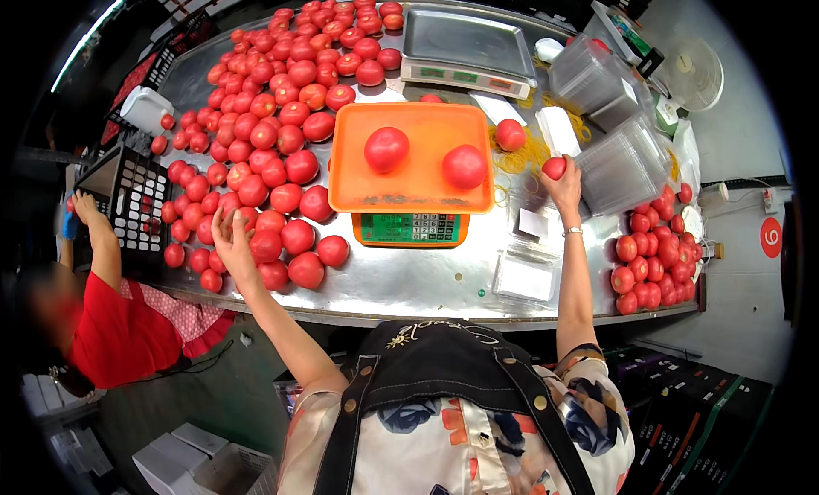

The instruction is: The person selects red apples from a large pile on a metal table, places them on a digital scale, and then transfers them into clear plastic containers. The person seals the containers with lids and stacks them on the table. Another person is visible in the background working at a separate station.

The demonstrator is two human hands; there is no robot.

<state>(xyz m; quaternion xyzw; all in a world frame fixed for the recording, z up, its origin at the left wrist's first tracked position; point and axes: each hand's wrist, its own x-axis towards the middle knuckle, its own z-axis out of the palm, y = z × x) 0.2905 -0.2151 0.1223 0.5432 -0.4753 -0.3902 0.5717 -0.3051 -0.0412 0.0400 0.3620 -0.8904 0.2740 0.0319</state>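
Note:
My right hand (564,182) holds a tomato (553,168) just left of the stacked clear plastic boxes (624,165). With its fingers apart, my left hand (233,239) hovers over or touches the near part of a large spread of red tomatoes (263,135); whether it touches one I cannot tell. Between my hands stands a digital scale with an orange tray (413,200), and two tomatoes lie apart on it, one at the left (386,149) and one at the right (464,166). Another tomato (510,134) rests on yellow rubber bands (526,154) right of the scale.
A second scale with a metal tray (464,40) stands behind. More tomatoes (656,258) are piled at the table's right end. Clear lidded containers (526,277) lie near the front edge. At the left, a co-worker in a red top (128,328) reaches into a black crate (137,204).

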